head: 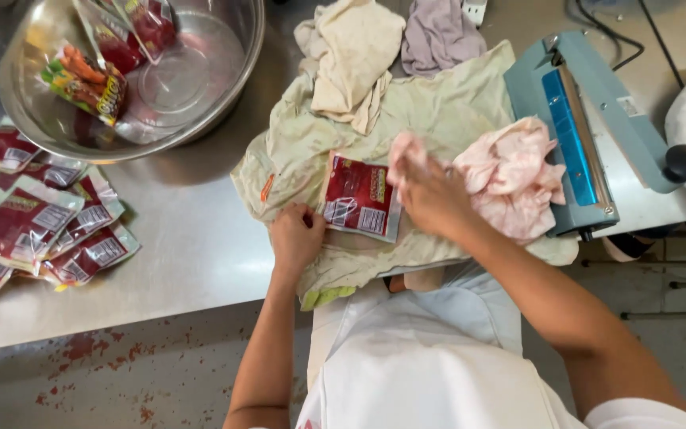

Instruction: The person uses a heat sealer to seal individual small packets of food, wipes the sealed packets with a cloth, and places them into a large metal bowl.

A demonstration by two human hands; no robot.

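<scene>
A red sealed packet lies flat on a pale green cloth spread over the steel counter, just in front of the person. The left hand pins the packet's lower-left corner, fingers curled and pressed together at its edge. The right hand bears down at the packet's right side w/ a pink rag bunched under and beyond it; fingers look closed on the rag, though motion blur makes the exact grip hard to read.

Step in hand, by the look of it: wiping the packet dry or clean, one at a time. A next stroke would call for the left hand holding the corner firm so the slick film doesn't slide, and the rag passing across the full face.

Around it: a cream cloth and a grey cloth heaped at the far edge of the green one; a blue heat sealer just right of the rag, touching it. Far left, a steel bowl holds a few more packets in water or oil, and a pile of red packets lies on the counter's left end, well apart from the hands.
</scene>
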